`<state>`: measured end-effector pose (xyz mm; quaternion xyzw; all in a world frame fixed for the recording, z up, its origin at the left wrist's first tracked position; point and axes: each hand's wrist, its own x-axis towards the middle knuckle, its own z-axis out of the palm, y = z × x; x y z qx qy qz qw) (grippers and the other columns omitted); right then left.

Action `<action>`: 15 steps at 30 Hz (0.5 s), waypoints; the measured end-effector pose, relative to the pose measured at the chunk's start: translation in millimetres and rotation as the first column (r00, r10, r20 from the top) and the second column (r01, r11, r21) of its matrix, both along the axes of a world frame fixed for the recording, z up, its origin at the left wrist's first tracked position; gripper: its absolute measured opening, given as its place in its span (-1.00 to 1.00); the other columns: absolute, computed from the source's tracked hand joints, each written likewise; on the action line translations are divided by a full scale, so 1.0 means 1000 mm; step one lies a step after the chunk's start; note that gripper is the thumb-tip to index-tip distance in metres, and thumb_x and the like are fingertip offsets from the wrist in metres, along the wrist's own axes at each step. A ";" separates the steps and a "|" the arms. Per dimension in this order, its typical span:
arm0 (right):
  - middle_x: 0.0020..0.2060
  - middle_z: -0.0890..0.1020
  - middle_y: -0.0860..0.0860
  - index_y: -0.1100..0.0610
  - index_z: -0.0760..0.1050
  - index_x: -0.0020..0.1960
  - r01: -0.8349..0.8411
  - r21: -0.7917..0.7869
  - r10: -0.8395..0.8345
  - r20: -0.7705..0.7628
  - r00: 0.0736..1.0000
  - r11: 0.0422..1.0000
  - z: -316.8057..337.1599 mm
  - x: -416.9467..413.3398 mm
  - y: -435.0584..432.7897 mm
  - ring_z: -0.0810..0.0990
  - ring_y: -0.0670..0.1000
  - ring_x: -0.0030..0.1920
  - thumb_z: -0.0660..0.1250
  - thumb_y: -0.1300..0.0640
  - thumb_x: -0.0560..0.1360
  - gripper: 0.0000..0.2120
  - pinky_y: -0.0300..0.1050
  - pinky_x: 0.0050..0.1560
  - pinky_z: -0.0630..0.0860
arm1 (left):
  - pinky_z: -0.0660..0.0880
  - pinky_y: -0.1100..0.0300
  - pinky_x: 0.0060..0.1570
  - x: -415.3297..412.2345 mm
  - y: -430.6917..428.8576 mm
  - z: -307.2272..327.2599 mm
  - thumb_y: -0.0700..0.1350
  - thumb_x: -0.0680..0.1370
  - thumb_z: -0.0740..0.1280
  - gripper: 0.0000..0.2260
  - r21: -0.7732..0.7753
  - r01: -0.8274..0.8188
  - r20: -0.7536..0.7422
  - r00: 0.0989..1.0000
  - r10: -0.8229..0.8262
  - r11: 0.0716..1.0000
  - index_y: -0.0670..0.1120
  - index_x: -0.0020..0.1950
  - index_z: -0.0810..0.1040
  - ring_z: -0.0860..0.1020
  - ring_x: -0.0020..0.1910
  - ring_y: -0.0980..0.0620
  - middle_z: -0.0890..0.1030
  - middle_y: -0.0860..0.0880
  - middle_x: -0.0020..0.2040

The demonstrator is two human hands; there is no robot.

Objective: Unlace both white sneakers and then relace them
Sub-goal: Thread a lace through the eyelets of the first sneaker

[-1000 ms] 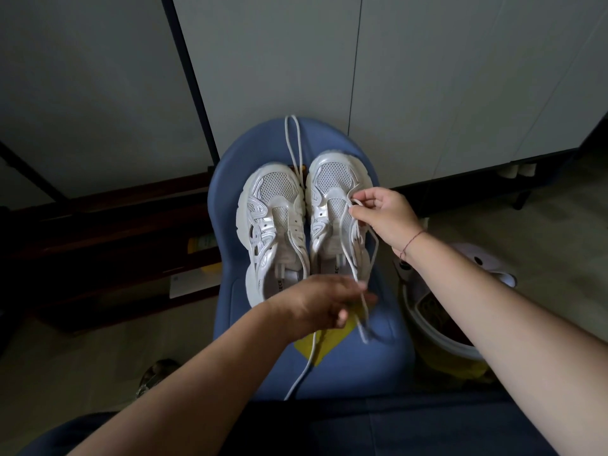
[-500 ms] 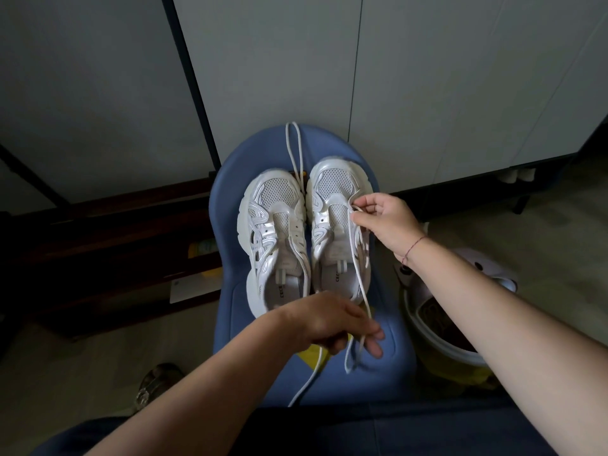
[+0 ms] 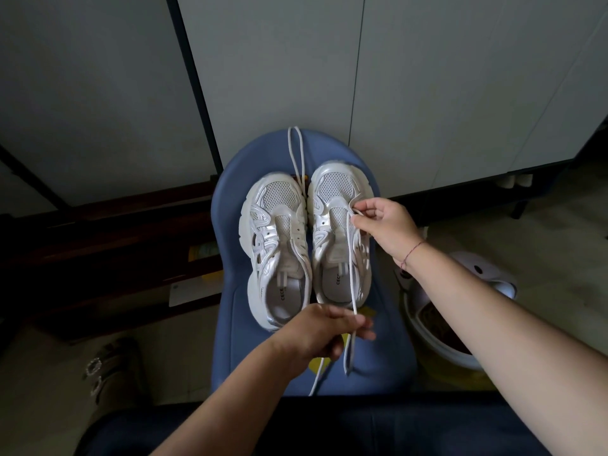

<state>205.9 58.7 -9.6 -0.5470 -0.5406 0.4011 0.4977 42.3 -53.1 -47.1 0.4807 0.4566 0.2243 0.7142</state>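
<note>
Lace (image 3: 349, 258) has pulled taut, pinched by left hand (image 3: 316, 334) and right hand (image 3: 388, 225) fingers; two sneakers (image 3: 279, 245) side by side.

Setting: a room in a home, not a workplace. Pale flat-panel cupboard doors (image 3: 279, 77) fill the background behind a moulded blue chair (image 3: 227, 324), which serves as the work surface with white sneakers (image 3: 276, 245) on its seat. Off the chair's left edge: a low dark wooden shelf (image 3: 115, 238) and, nearer, a sandal with sparkly buckles (image 3: 105, 373) on the pale floor (image 3: 566, 218). Off the right edge: a small white bin with a cartoon face (image 3: 470, 261), lined with a yellow bag (image 3: 460, 376) — household clutter throughout.
</note>
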 end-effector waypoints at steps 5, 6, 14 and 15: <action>-0.19 0.57 0.00 0.21 0.53 0.04 0.008 0.001 -0.008 -0.009 1.000 1.000 0.002 -0.003 0.000 0.53 -0.14 -0.22 0.39 0.34 0.43 -0.80 -0.45 -0.28 0.47 | 0.32 0.35 -0.51 0.003 0.003 0.005 -0.11 0.58 0.32 -0.85 -0.076 -0.081 0.122 0.989 0.089 0.994 -0.14 0.06 0.60 0.33 -0.58 0.13 0.71 -0.05 -0.04; -0.19 0.57 0.01 0.22 0.53 0.04 0.009 -0.001 -0.009 -0.008 1.000 1.000 0.002 -0.003 0.000 0.52 -0.13 -0.22 0.39 0.34 0.43 -0.81 -0.45 -0.28 0.47 | 0.32 0.35 -0.52 0.004 0.005 0.007 -0.11 0.60 0.29 -0.85 -0.102 -0.099 0.160 0.980 0.114 0.990 -0.16 0.08 0.58 0.32 -0.59 0.13 0.70 -0.07 -0.05; -0.19 0.59 -0.02 0.13 0.53 -0.01 0.007 -0.015 -0.007 0.022 1.000 1.000 0.000 0.001 0.002 0.54 -0.13 -0.19 0.41 0.30 0.43 -0.82 -0.36 -0.16 0.48 | 0.29 0.36 -0.58 0.002 0.026 0.021 -0.11 0.65 0.17 -0.80 -0.196 -0.225 0.280 0.920 0.274 0.955 -0.17 0.02 0.54 0.30 -0.62 0.13 0.66 -0.15 -0.12; -0.18 0.59 -0.01 0.12 0.53 -0.01 0.005 -0.016 -0.005 0.022 1.000 1.000 0.000 0.001 0.002 0.54 -0.13 -0.19 0.41 0.31 0.43 -0.82 -0.35 -0.16 0.48 | 0.29 0.37 -0.59 0.002 0.028 0.022 -0.13 0.65 0.17 -0.80 -0.207 -0.245 0.283 0.912 0.297 0.947 -0.20 0.04 0.54 0.30 -0.62 0.13 0.67 -0.14 -0.16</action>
